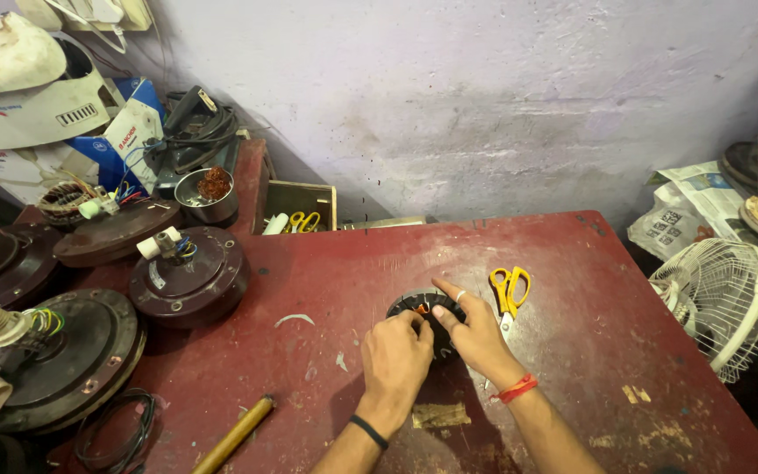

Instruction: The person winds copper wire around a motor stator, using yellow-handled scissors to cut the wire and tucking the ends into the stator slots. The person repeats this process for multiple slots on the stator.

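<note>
Both hands meet on a small dark stator [425,309] lying flat near the middle of the red table [572,263]. Left hand [394,355] has its fingers curled, tips pressed onto the stator's near edge; whether they pinch anything I cannot tell. Right hand [474,333] rests on the stator's right side, thumb laid on top, index finger stretched out straight, the others bent underneath. Yellow-handled scissors [508,294] lie just beside the right hand. A brass-coloured rod [234,434] lies near the left forearm. Dark round fan motors [188,274] stand well apart on the left, a white fan grille [719,303] off the right edge.
</note>
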